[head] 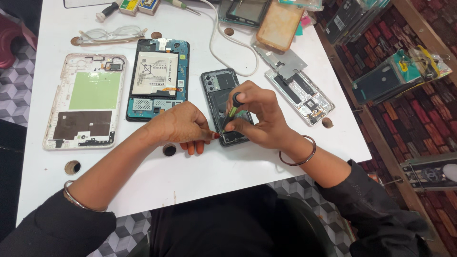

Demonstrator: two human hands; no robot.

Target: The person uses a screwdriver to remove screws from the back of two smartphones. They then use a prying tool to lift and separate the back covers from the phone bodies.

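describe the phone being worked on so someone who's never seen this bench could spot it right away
Start at the white table, where several opened devices lie in a row. Between the large tablet with the white battery and the silvery phone frame lies the small dark opened phone. It alone has hands on it: the left hand steadies its lower edge while the right hand holds a screwdriver upright on it.

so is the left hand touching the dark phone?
Touching. The head view shows the left hand with its fingertips pressed against the lower left edge of the dark phone; no gap shows between them.
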